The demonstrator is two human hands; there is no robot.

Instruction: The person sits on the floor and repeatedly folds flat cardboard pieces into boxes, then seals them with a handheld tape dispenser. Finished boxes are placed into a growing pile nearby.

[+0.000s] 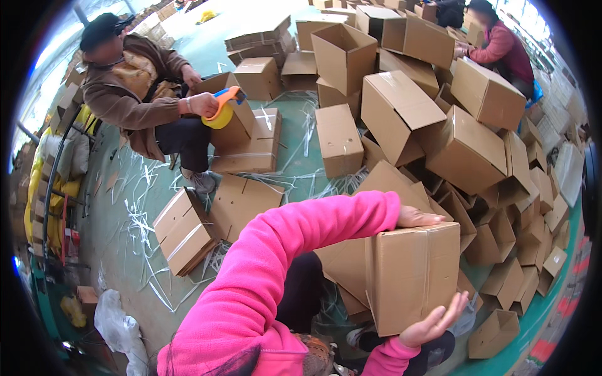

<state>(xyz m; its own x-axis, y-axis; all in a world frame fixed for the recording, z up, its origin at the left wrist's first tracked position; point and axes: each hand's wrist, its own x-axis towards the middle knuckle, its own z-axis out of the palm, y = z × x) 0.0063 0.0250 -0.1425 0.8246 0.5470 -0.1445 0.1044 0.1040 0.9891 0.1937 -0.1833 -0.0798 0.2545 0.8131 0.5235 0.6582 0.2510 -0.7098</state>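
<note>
A cardboard box [414, 277] stands before me, with a strip of clear tape down the face towards the camera. My left hand [418, 217] lies flat along its upper edge, fingers together and pointing right. My right hand [435, 324] is at the box's lower right corner, palm against it with the fingers spread and raised. Neither hand closes round anything. Other cardboard sheets or flaps [343, 258] lie against the box's left side; how they join it is partly hidden by my pink sleeve.
Made-up boxes [400, 108] are heaped ahead and right. Flattened carton bundles [183, 235] and loose white strapping [141, 221] lie on the green floor. A co-worker [136, 89] holds an orange tape dispenser [223, 108] at a box on the left; another person [503, 51] crouches at upper right.
</note>
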